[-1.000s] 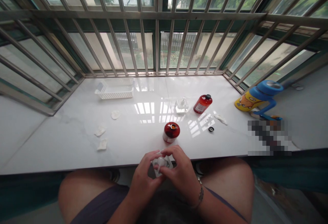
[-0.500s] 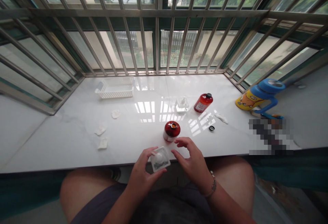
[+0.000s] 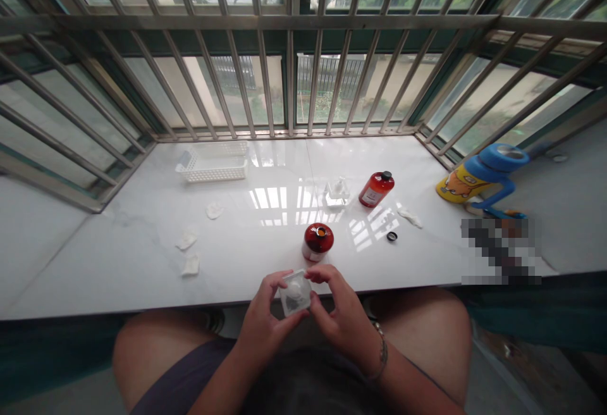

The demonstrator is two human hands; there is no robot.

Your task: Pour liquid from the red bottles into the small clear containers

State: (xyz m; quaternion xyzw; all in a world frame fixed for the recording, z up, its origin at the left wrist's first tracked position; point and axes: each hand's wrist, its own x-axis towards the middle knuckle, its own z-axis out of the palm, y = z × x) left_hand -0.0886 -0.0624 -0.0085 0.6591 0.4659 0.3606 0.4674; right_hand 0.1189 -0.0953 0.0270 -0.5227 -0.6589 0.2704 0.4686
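Observation:
My left hand [image 3: 263, 317] is closed around a small clear square plastic container [image 3: 296, 293], tilted above the table's front edge. Something whitish shows inside it, too blurred to name. At the container's right side, the thumb and fingers of my right hand [image 3: 345, 315] are closed on its edge. Just beyond my hands an uncapped dark red bottle [image 3: 317, 243] stands upright with its round mouth facing up. Farther back on the right is a second red bottle [image 3: 376, 190], capped in black. Beside it sits another small clear holder [image 3: 337, 195] with whitish contents.
A white perforated basket [image 3: 215, 173] is at the back left. Several white crumpled pieces [image 3: 214, 211] lie on the left of the white tabletop [image 3: 128, 257]. A black cap [image 3: 391, 236] and a white scrap [image 3: 410, 216] lie right. A blue and yellow flask [image 3: 467, 181] stands at far right.
My right hand has moved left and closed on the right edge of the clear container. My left hand keeps its hold, and the container has shifted slightly left.

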